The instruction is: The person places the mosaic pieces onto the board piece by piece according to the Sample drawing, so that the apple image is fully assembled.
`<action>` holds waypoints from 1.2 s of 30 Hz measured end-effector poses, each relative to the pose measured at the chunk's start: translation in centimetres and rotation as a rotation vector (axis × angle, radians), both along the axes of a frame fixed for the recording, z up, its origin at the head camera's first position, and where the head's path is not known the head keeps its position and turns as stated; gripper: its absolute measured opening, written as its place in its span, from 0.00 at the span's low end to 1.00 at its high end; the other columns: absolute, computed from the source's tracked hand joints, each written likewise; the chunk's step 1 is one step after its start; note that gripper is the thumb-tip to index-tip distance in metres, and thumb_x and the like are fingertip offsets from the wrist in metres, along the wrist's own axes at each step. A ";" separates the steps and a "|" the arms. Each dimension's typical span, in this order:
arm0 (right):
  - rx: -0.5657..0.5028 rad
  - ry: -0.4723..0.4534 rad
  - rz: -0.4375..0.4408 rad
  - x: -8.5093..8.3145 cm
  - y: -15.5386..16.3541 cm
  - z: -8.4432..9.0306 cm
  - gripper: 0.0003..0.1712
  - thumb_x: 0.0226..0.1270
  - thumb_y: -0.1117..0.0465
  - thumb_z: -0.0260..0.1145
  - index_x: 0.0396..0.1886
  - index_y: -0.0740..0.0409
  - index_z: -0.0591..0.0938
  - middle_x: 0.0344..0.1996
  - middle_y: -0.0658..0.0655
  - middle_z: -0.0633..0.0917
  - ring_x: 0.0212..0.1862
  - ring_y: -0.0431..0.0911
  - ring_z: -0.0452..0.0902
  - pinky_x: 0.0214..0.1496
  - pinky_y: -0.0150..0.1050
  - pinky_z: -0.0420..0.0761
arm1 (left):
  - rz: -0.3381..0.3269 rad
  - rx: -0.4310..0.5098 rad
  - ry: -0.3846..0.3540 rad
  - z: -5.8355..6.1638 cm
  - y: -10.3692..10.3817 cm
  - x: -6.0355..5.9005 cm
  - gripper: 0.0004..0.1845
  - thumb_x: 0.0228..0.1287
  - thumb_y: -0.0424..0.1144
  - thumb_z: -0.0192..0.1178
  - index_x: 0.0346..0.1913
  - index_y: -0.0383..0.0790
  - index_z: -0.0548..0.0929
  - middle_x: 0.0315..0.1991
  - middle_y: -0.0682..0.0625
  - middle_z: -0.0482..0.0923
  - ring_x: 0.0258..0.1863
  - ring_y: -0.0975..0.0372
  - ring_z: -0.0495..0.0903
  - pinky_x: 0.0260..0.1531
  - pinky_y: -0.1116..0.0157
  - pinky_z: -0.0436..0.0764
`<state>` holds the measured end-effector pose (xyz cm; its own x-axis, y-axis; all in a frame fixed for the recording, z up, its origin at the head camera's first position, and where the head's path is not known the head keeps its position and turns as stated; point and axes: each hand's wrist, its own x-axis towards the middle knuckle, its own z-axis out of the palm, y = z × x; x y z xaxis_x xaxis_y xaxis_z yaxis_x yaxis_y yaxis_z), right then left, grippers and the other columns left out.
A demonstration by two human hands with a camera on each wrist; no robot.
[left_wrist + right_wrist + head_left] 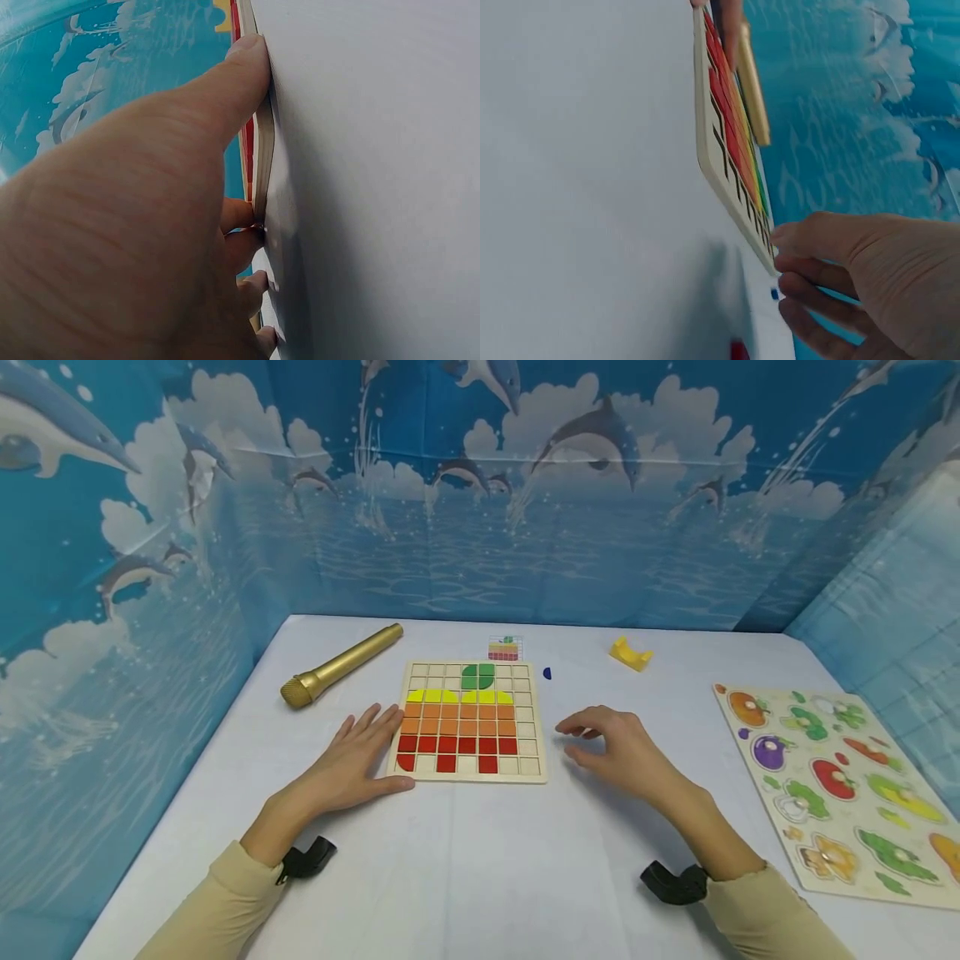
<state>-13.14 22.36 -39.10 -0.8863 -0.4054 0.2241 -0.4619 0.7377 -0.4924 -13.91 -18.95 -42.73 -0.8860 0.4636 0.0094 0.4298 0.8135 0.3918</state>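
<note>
A wooden grid board (pixel 528 722) lies flat on the table, bearing rows of red, orange and yellow tiles and green leaf-like tiles (pixel 477 676) at the top. Along its left edge, my left hand (pixel 352 764) rests with fingers spread; in the left wrist view the thumb and fingertips (pixel 250 49) touch the board's side. My right hand (pixel 626 752) hovers just right of the board, fingers loosely bent, nothing visible between them. Beyond it a small dark blue half-round tile (pixel 547 673) lies by the board's upper right corner.
A gold microphone (pixel 345 664) lies at the back left. Behind the board is a small printed pattern card (pixel 506 648). A yellow curved piece (pixel 631 654) lies at the back right, and a vegetable puzzle board (pixel 806 852) at the right. Dolphin-print curtains (pixel 480 560) surround the table.
</note>
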 end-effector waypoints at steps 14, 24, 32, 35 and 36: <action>0.123 -0.124 -0.068 1.7 6.7 0.5 0.26 0.56 0.59 0.84 0.56 0.52 0.88 0.53 0.57 0.87 0.49 0.50 0.81 0.53 0.55 0.86 | -0.005 -0.005 -0.007 0.1 -0.1 -0.1 0.57 0.65 0.66 0.67 0.85 0.38 0.54 0.86 0.44 0.50 0.86 0.43 0.43 0.82 0.37 0.41; 0.114 -0.161 -0.092 2.0 8.0 0.6 0.24 0.59 0.63 0.82 0.56 0.53 0.88 0.55 0.58 0.87 0.54 0.56 0.84 0.57 0.58 0.87 | -0.003 0.001 -0.006 0.1 0.0 0.0 0.57 0.65 0.67 0.67 0.85 0.40 0.53 0.86 0.44 0.50 0.86 0.44 0.43 0.83 0.38 0.41; 0.112 -0.148 -0.122 2.0 8.8 0.5 0.23 0.58 0.60 0.84 0.54 0.53 0.90 0.50 0.56 0.88 0.50 0.54 0.86 0.52 0.51 0.90 | -0.010 0.006 -0.005 0.3 0.0 0.0 0.57 0.65 0.66 0.67 0.85 0.39 0.53 0.86 0.44 0.50 0.86 0.44 0.43 0.83 0.38 0.41; 0.109 -0.123 -0.150 1.8 8.8 0.3 0.22 0.56 0.57 0.85 0.51 0.53 0.91 0.46 0.54 0.89 0.47 0.51 0.85 0.48 0.41 0.89 | -0.008 0.006 -0.009 0.2 0.0 0.0 0.57 0.65 0.65 0.68 0.85 0.39 0.53 0.86 0.43 0.50 0.86 0.44 0.43 0.83 0.38 0.41; 0.107 -0.116 -0.159 1.8 8.8 0.2 0.22 0.55 0.55 0.85 0.50 0.53 0.91 0.44 0.53 0.88 0.46 0.50 0.85 0.46 0.37 0.88 | -0.007 0.006 -0.009 0.2 0.0 0.0 0.57 0.65 0.65 0.68 0.85 0.39 0.53 0.86 0.43 0.50 0.86 0.44 0.43 0.83 0.38 0.41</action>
<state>-11.36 31.17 -38.91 -0.9584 -0.2740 0.0802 -0.2801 0.8475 -0.4508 -13.91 -18.96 -42.52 -0.8827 0.4698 0.0037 0.4318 0.8081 0.4005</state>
